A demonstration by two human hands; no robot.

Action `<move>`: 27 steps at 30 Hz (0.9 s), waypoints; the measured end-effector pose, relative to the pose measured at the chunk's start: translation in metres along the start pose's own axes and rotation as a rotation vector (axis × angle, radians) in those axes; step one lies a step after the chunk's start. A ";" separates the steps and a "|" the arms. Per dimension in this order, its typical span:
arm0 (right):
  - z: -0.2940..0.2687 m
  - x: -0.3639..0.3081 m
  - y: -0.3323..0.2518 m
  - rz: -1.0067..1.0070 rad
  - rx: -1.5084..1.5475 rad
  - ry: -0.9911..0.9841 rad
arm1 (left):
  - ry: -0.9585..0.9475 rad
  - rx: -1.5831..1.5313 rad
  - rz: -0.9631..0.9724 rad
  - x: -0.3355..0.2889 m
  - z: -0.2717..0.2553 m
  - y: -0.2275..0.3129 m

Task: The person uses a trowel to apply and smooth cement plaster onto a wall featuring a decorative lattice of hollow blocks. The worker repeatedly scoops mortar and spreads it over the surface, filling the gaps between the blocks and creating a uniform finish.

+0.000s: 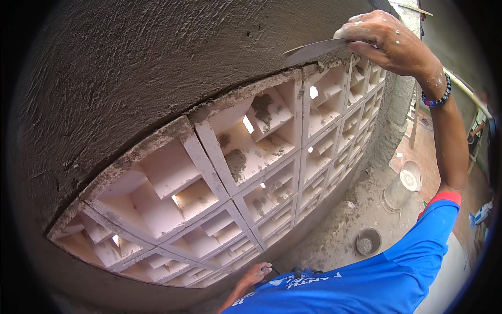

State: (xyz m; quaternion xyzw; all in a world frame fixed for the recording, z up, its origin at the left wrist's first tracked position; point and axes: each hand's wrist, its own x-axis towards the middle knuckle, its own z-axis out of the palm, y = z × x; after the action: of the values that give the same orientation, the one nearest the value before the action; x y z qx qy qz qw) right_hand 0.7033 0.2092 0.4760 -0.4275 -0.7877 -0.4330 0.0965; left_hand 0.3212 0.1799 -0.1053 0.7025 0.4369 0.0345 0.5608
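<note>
"Since your right hand (pixel 389 44) sits at the upper right of the frame, what is it clamped on?"

"On a thin metal blade (pixel 316 51): your thumb and fingers pinch its near end, leaving the rest free to point left, close to the seam where grey plaster (pixel 157 57) meets pale blocks (pixel 167 157). That flat hold probably lets you angle the edge against the wall, though I can't tell whether it touches."

"And your left hand (pixel 257 273)?"

"Bottom centre, near the lowest blocks, its fingers curled; whether they grip anything, I can't tell. Perhaps it is low to steady you."

"What surfaces face you?"

"Filling the upper left, the plaster looks damp, dark and finely ridged. Your blocks are chalky and squarish, stepped inside with small ledges; grey smears (pixel 237 163) cling to some, and light shows through gaps. A round bucket (pixel 359 245) stands lower right, perhaps placed for easy reach."
</note>
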 end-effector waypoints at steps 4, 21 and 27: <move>0.004 0.016 -0.013 0.001 -0.016 -0.027 | 0.001 0.052 0.017 0.010 -0.003 -0.006; -0.002 -0.019 0.014 0.067 -0.044 -0.031 | 0.002 0.035 -0.029 0.007 0.003 0.005; 0.007 0.006 -0.003 -0.090 -0.044 0.088 | 0.003 0.019 -0.011 0.012 0.000 0.008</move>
State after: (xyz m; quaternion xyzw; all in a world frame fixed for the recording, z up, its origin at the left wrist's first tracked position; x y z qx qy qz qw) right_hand 0.6987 0.2174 0.4734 -0.3740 -0.7916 -0.4723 0.1020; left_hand 0.3332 0.1880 -0.1045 0.7053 0.4418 0.0282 0.5537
